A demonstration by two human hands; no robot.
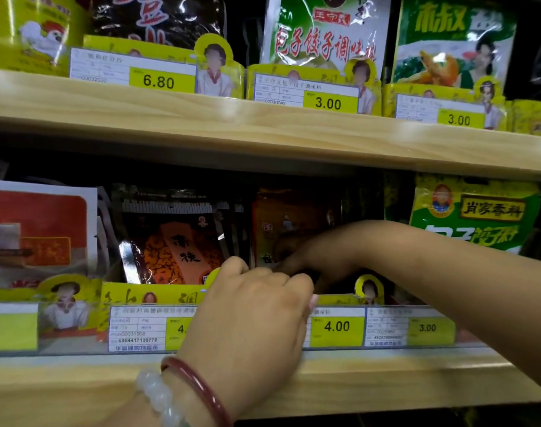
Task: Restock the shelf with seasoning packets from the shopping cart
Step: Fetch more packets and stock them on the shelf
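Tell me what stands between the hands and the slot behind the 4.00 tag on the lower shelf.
Only the yellow front divider above the 4.00 tag. The right hand already reaches over it among the orange packets; the left hand rests at that edge.

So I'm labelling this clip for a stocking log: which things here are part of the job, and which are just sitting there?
Job:
left hand
right hand
orange packet they reach at
lower shelf

Just there:
green packet
dark packet
4.00 price tag
upper shelf
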